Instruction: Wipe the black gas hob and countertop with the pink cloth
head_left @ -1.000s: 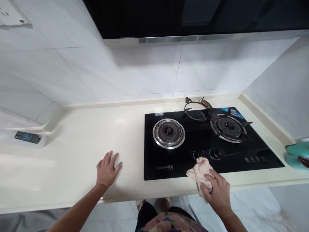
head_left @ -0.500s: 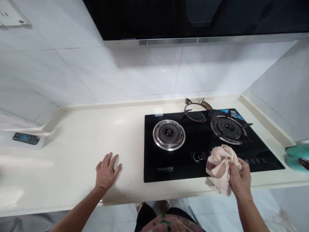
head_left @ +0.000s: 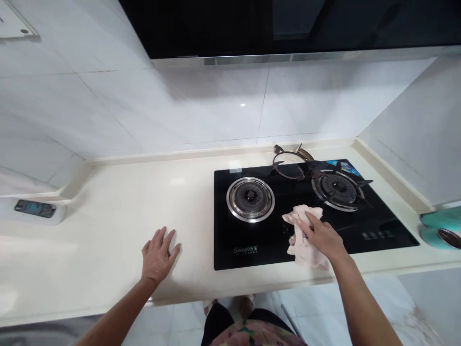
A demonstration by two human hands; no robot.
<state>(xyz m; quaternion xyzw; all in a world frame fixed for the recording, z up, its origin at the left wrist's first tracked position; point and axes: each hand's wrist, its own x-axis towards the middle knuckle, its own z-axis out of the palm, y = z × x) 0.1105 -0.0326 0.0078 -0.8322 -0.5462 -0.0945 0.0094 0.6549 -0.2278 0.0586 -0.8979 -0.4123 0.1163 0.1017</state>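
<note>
A pale pink cloth (head_left: 310,251) lies bunched on the front middle of the black glass gas hob (head_left: 266,245), its lower end reaching over the counter. My right hand (head_left: 321,234) presses and grips it from above, covering part of the hob's knob area. My left hand (head_left: 158,254) rests flat on the cream countertop (head_left: 118,230), fingers spread, holding nothing. The left burner (head_left: 251,199) has no pan support on it. On the right burner (head_left: 337,188) a dark pan support sits in place.
Behind the hob, a loose pan support ring (head_left: 288,164) leans near the wall. A black range hood (head_left: 230,29) hangs above. Teal containers (head_left: 441,230) stand at the right edge. At the far left is a white device with a dark screen (head_left: 35,208).
My right hand has brought the cloth left and down from above the hob's front onto the glass by the knobs. The left hand has stayed in place.
</note>
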